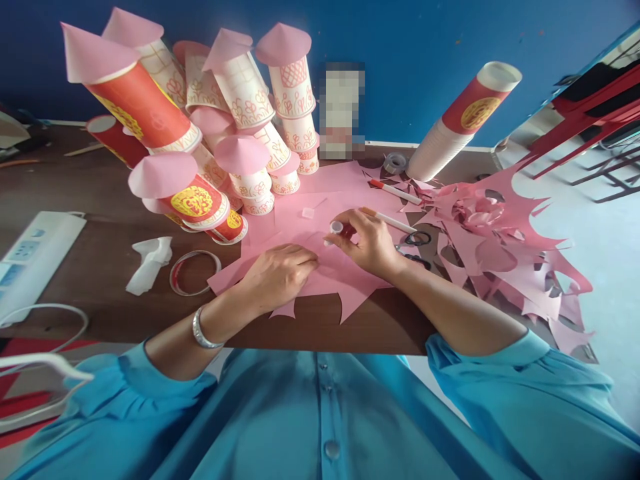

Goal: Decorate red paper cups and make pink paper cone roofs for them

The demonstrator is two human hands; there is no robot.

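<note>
My right hand (367, 240) is closed on a small white tube (336, 228), its round end facing up, just above the pink paper (345, 180). The tube's exact kind is not clear. My left hand (283, 273) rests low over the same paper, with its fingers curled and pressed together; whatever they pinch is hidden. A small clear cap-like piece (307, 213) lies on the sheets beyond both hands. Beside the right hand are an orange-capped marker (390, 219) and black-handled scissors (417, 238), partly covered by the wrist.
Paper-cup towers (245, 100) with pink cone roofs crowd the back left. A tall cup stack (450, 133) and a grey tape roll (395, 163) stand back right, near pink scraps (505, 247). A tape ring (193, 272), crumpled tissue (149, 263) and power strip (37, 260) lie left.
</note>
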